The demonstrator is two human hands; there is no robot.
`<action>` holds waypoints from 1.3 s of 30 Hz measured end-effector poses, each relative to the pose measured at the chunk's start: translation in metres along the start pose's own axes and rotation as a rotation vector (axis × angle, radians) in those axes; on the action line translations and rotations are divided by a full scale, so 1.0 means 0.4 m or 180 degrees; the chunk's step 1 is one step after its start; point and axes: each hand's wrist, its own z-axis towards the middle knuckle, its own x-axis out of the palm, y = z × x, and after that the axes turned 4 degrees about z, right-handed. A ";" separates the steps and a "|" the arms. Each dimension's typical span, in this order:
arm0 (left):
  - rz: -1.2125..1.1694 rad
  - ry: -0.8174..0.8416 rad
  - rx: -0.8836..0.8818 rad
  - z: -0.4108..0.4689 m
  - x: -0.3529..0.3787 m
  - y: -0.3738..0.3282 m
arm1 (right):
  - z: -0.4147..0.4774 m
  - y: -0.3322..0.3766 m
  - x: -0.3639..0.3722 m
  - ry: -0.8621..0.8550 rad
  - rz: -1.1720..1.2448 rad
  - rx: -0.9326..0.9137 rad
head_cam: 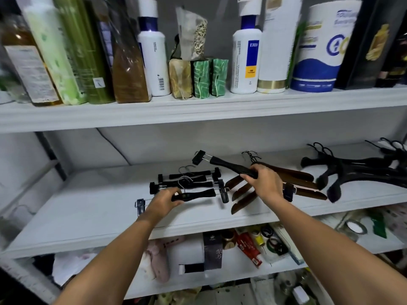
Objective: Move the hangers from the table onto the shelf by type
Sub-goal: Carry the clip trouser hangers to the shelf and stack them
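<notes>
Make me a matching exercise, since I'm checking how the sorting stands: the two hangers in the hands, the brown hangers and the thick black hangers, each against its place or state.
Things:
1. left-hand hanger
2. right-hand hanger
3. brown hangers
4. thick black hangers

Places or states:
A. far right of the shelf
B. lifted and tilted
C. nearly level, in front of the clip hanger pile
D. partly behind the right hand

Pairs: 1-C, 2-B, 3-D, 4-A

We log the left hand point(164, 200) and right hand point(264, 183), both bare. Forearms point(114, 256) bare too, uncovered down to the frame edge.
</notes>
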 end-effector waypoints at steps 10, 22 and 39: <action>0.0117 0.0406 -0.0328 0.198 0.080 0.113 | 0.186 -0.028 0.182 0.0329 0.0152 0.0150; 0.0248 0.0443 -0.0260 0.291 0.162 0.145 | 0.271 -0.044 0.304 0.0575 0.0101 0.0094; 0.0738 -0.0149 0.0042 0.237 -0.073 0.315 | 0.186 0.041 0.386 0.1002 -0.0006 -0.0167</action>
